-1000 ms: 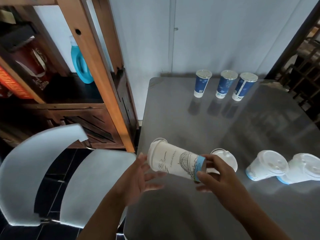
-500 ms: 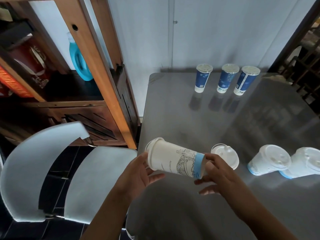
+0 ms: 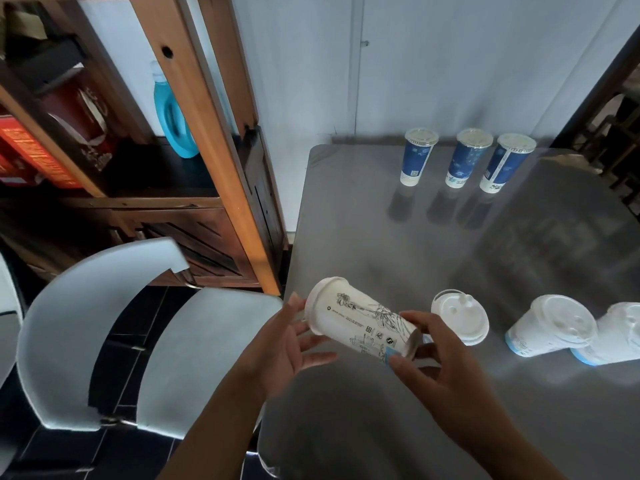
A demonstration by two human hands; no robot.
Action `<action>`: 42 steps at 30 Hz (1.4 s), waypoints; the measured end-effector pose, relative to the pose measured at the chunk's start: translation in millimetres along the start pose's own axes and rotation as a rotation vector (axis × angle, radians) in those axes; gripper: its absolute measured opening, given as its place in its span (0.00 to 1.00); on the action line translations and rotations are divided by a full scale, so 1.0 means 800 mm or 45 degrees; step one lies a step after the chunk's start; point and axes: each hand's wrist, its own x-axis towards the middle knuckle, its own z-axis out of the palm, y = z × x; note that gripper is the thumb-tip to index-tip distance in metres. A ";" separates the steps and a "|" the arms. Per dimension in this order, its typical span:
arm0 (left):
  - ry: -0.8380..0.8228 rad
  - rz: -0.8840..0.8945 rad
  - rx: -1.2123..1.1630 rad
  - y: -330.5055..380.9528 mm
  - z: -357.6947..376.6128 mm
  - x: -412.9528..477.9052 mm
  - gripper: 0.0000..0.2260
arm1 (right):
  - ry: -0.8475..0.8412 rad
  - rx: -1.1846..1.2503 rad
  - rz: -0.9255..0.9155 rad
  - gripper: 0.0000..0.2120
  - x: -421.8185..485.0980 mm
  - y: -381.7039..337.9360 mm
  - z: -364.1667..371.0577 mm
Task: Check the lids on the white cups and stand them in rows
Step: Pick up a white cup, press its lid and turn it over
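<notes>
I hold a white lidded cup (image 3: pixel 360 318) on its side above the near left of the grey table (image 3: pixel 398 244), lid end pointing left. My right hand (image 3: pixel 436 362) grips its blue-banded base. My left hand (image 3: pixel 287 337) has spread fingers touching the lid rim. Three more white lidded cups are on the table to the right: one (image 3: pixel 460 317) seen lid-up behind my right hand, one (image 3: pixel 550 325) lying tilted, and one (image 3: pixel 616 332) cut off by the right edge.
Three blue lidded cups (image 3: pixel 417 155) (image 3: pixel 467 157) (image 3: pixel 507 162) stand in a row at the table's far edge. A white chair (image 3: pixel 114 341) is at the left, beside a wooden shelf (image 3: pixel 194 109) with a blue bottle (image 3: pixel 171 116).
The cup has turned about its axis in my hands, so the printed drawing now faces up. My left fingers have stayed at the lid rim.
</notes>
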 end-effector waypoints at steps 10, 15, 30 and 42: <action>0.121 0.104 0.240 0.014 0.003 0.005 0.22 | -0.059 0.071 0.135 0.17 0.002 0.005 0.025; 0.008 0.210 0.581 0.037 0.036 0.004 0.19 | -0.263 0.183 0.314 0.15 0.012 0.008 0.030; -0.140 0.123 0.651 0.020 0.055 0.006 0.32 | -0.188 0.315 0.351 0.20 0.019 0.010 0.023; -0.132 0.132 0.759 0.078 0.042 0.087 0.20 | -0.355 0.069 0.317 0.19 0.169 -0.003 0.003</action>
